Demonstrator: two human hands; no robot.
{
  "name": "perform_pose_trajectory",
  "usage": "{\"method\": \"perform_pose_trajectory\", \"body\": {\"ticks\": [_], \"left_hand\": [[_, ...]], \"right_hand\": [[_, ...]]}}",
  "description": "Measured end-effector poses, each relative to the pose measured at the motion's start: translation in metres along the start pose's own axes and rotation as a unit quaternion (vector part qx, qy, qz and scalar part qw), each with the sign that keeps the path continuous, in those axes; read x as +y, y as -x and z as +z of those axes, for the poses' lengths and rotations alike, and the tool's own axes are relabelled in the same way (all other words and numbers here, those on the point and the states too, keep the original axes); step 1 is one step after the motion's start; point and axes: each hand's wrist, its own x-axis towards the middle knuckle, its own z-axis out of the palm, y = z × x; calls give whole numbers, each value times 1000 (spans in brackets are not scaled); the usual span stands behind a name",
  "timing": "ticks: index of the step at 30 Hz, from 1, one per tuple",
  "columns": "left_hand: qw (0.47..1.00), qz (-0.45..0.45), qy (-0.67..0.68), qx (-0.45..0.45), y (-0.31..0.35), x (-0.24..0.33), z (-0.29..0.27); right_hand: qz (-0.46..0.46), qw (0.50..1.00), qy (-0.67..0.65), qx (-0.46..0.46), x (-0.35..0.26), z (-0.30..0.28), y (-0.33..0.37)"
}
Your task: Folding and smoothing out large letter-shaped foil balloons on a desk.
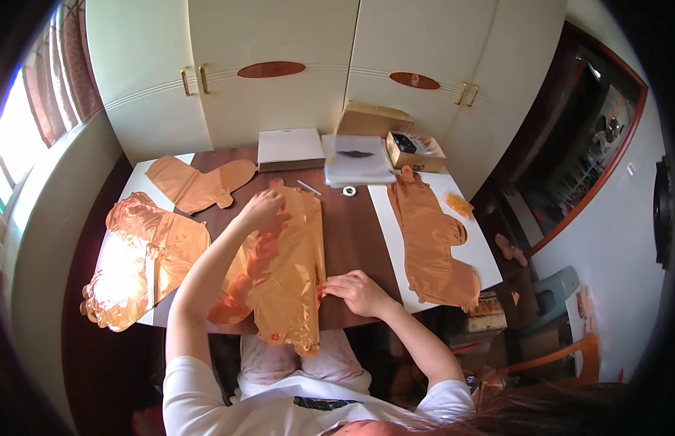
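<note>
A copper-coloured foil balloon (pixel 294 254), deflated and partly folded, lies lengthwise in front of me, its near end hanging over the table's edge. My left hand (pixel 263 211) rests on its far part with the fingers bent a little over the foil. At the balloon's right edge, my right hand (pixel 358 292) has thumb and fingertips closed on the foil. A second flat foil balloon (pixel 179 243) lies at the left, shining in the window light. Behind it is a heart-lobed foil piece (pixel 199 180). Another flat foil balloon (pixel 432 243) lies on the right.
On the brown table (pixel 352 247) stand a white box (pixel 291 147), clear plastic sheets (pixel 360 163) and a small carton (pixel 417 150) at the back. A white tape roll (pixel 349 191) and a thin white stick (pixel 309 189) lie mid-table. Yellow bits in a bag (pixel 459 206) lie right.
</note>
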Motion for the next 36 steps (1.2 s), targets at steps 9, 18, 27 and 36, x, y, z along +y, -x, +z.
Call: {"method": "perform_pose_trajectory", "body": {"ticks": [9,18,27,36], "left_hand": [[993,-9,104,-59,152,-5,-13],[999,18,38,-5,175,24,-19],[999,15,33,-25,166,31,-16],[999,47,20,-10,153,38,-9]], "right_hand": [[-5,995,-87,58,5,2,1],[95,990,-15,105,31,13,-38],[122,983,39,134,47,28,-51],[121,980,32,152,48,30,-52]]}}
